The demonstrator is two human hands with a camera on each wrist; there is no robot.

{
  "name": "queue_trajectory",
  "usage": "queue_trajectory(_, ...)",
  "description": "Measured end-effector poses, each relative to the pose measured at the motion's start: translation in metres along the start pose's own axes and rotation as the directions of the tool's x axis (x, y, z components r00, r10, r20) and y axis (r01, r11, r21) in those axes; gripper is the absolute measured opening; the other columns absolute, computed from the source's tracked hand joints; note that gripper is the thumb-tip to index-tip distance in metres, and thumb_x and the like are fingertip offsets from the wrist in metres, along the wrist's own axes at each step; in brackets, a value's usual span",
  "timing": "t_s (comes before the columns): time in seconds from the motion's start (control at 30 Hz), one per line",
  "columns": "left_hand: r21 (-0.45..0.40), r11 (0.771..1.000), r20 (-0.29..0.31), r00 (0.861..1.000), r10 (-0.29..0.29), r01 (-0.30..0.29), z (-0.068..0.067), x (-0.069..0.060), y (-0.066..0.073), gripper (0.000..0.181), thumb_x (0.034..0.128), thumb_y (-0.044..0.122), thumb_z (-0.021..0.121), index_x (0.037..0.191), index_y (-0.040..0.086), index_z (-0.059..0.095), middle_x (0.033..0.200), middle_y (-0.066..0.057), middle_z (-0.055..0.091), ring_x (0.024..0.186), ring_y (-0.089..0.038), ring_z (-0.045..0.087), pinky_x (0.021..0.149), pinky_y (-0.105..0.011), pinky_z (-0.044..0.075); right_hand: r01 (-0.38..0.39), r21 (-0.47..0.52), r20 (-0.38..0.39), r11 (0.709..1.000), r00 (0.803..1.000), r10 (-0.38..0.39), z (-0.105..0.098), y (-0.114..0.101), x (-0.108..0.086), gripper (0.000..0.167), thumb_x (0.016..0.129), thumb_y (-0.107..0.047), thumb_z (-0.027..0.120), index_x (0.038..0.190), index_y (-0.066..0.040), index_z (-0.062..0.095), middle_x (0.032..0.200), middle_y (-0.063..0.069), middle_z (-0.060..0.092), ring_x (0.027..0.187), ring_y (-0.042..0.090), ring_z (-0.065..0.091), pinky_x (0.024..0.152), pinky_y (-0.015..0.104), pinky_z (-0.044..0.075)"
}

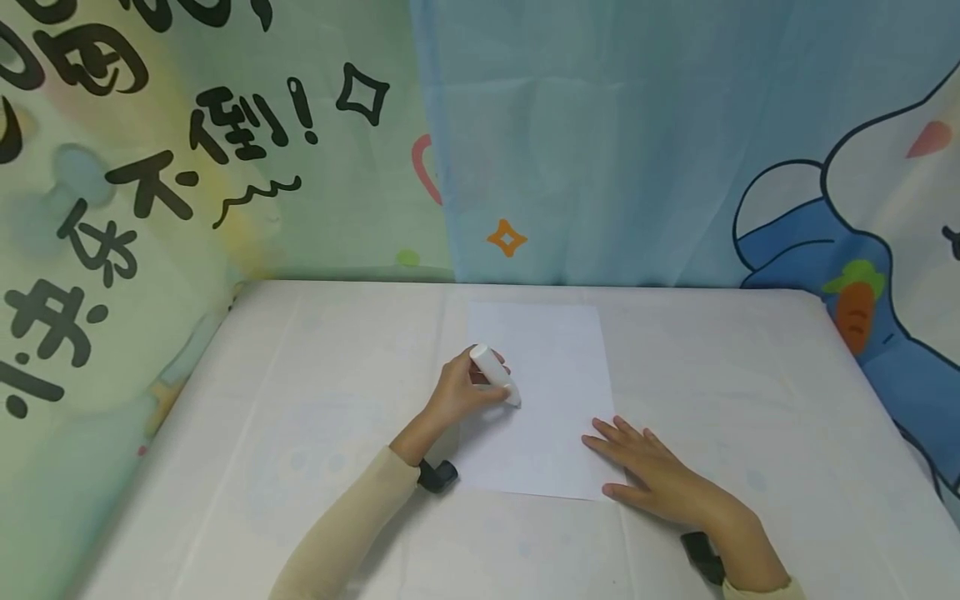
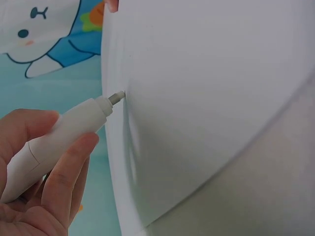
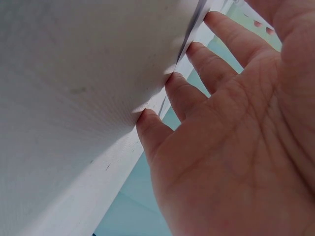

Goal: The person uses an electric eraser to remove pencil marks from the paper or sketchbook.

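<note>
My left hand (image 1: 459, 388) grips a thick white electric eraser (image 1: 491, 371), thumb on one side and fingers on the other. In the left wrist view the electric eraser (image 2: 64, 135) has a narrow grey metal tube and a pale tip, which meets or nearly meets a white sheet of paper (image 1: 547, 350). Over the sheet's lower right edge my right hand (image 1: 660, 479) lies with fingers spread. Its fingertips (image 3: 178, 81) press on the surface in the right wrist view, holding nothing.
A white cloth covers the table (image 1: 300, 433) under the sheet. Behind stands a printed backdrop (image 1: 600, 167) with a cartoon animal, a carrot and large dark lettering. Black wrist bands (image 1: 437, 477) are on both wrists.
</note>
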State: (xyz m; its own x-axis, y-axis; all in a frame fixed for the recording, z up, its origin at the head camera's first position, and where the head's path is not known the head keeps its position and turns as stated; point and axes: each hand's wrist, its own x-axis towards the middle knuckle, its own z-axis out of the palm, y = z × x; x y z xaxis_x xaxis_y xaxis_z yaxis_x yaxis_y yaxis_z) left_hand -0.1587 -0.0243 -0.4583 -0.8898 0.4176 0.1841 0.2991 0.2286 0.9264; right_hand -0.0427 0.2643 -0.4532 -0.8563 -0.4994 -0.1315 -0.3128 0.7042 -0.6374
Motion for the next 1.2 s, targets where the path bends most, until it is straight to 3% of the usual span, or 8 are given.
queue_trajectory(0.13, 0.010, 1.000, 0.002, 1.000, -0.027, 0.027, -0.002, -0.001, 0.002, 0.037, 0.0795, -0.006, 0.074, 0.111, -0.010, 0.056, 0.109, -0.026, 0.067, 0.097, -0.039, 0.067, 0.085, -0.036, 0.057, -0.004, 0.004, 0.000, 1.000, 1.000, 0.004, 0.000, 0.000, 0.000, 0.063, 0.094, -0.035, 0.063, 0.146, -0.008, 0.043, 0.156, 0.022, 0.029, 0.147, 0.041, 0.012, 0.115, 0.066, 0.004)
queue_trajectory(0.27, 0.010, 1.000, -0.003, 1.000, -0.027, 0.027, -0.005, -0.003, 0.000, 0.037, 0.0801, -0.005, 0.074, 0.112, -0.009, 0.056, 0.109, -0.025, 0.066, 0.098, -0.037, 0.066, 0.086, -0.033, 0.057, 0.015, 0.006, -0.004, 1.000, 1.000, -0.015, 0.001, 0.002, -0.001, 0.061, 0.094, -0.034, 0.062, 0.146, -0.008, 0.043, 0.156, 0.022, 0.029, 0.147, 0.040, 0.013, 0.116, 0.063, 0.003)
queue_trajectory(0.37, 0.013, 1.000, -0.020, 1.000, -0.017, 0.017, -0.007, -0.005, -0.003, 0.036, 0.0798, -0.003, 0.075, 0.110, -0.006, 0.057, 0.108, -0.023, 0.068, 0.096, -0.034, 0.067, 0.083, -0.026, 0.056, 0.031, 0.005, -0.011, 1.000, 0.999, -0.031, 0.003, 0.004, -0.001, 0.061, 0.095, -0.033, 0.062, 0.147, -0.008, 0.042, 0.155, 0.023, 0.029, 0.148, 0.036, 0.011, 0.120, 0.054, -0.002)
queue_trajectory(0.5, 0.012, 1.000, -0.036, 0.999, -0.018, 0.019, -0.010, -0.006, -0.004, 0.035, 0.0787, -0.005, 0.075, 0.109, -0.007, 0.058, 0.106, -0.023, 0.067, 0.095, -0.035, 0.067, 0.082, -0.027, 0.057, 0.020, 0.014, -0.010, 1.000, 1.000, -0.020, 0.003, 0.004, -0.001, 0.062, 0.095, -0.035, 0.061, 0.147, -0.008, 0.042, 0.156, 0.022, 0.028, 0.149, 0.032, 0.009, 0.121, 0.050, -0.006)
queue_trajectory(0.8, 0.003, 1.000, -0.039, 0.999, 0.003, -0.003, -0.011, -0.006, -0.007, 0.036, 0.0783, -0.007, 0.075, 0.109, -0.008, 0.056, 0.106, -0.025, 0.066, 0.096, -0.037, 0.066, 0.083, -0.028, 0.057, 0.025, -0.001, -0.011, 1.000, 1.000, -0.025, 0.001, 0.002, 0.000, 0.061, 0.095, -0.033, 0.062, 0.146, -0.007, 0.043, 0.155, 0.023, 0.029, 0.147, 0.040, 0.014, 0.117, 0.062, 0.002)
queue_trajectory(1.2, 0.006, 1.000, -0.037, 0.999, -0.004, 0.004, -0.011, -0.006, -0.005, 0.035, 0.0783, -0.006, 0.075, 0.109, -0.008, 0.057, 0.106, -0.025, 0.067, 0.096, -0.037, 0.066, 0.083, -0.029, 0.057, 0.017, -0.002, -0.012, 1.000, 1.000, -0.017, 0.002, 0.002, 0.000, 0.061, 0.095, -0.034, 0.062, 0.146, -0.008, 0.043, 0.155, 0.023, 0.030, 0.147, 0.039, 0.013, 0.118, 0.060, 0.002)
